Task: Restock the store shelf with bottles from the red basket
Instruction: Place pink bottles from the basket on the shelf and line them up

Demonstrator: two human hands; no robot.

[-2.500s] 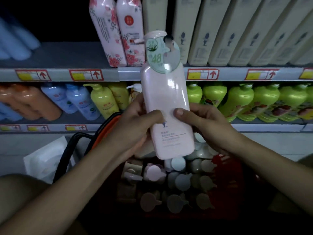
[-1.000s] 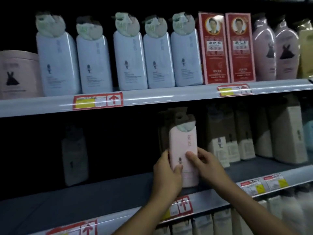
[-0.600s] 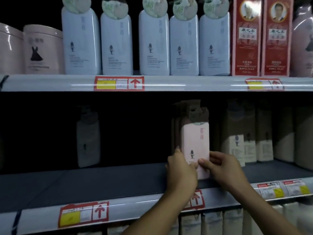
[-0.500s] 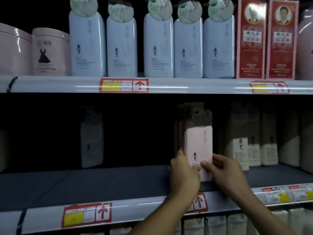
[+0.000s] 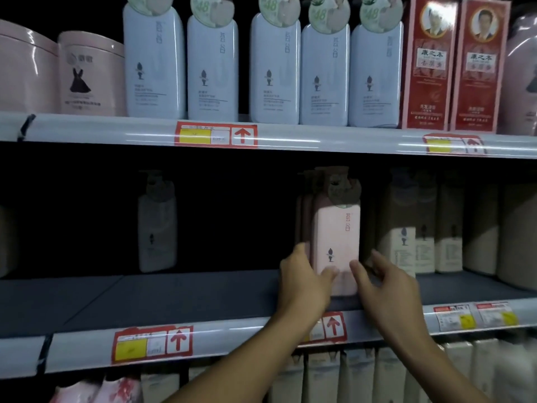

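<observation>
A pink pump bottle [image 5: 337,242] stands upright on the dark middle shelf [image 5: 174,295], in front of other pink bottles of the same kind. My left hand [image 5: 305,283] grips its lower left side, thumb on the front. My right hand [image 5: 386,283] holds the lower right side, thumb on the front and fingers spread round the edge. The red basket is out of view.
A lone white pump bottle [image 5: 157,225] stands far left at the shelf's back, with bare shelf between it and the pink bottles. Beige bottles [image 5: 406,228] stand close on the right. Above are pale blue bottles [image 5: 273,68], red boxes [image 5: 427,62] and pink tubs [image 5: 87,74].
The pink bottle went from above the basket up to the middle shelf and now stands on it. Over the last half second my right fingers have spread a little.
</observation>
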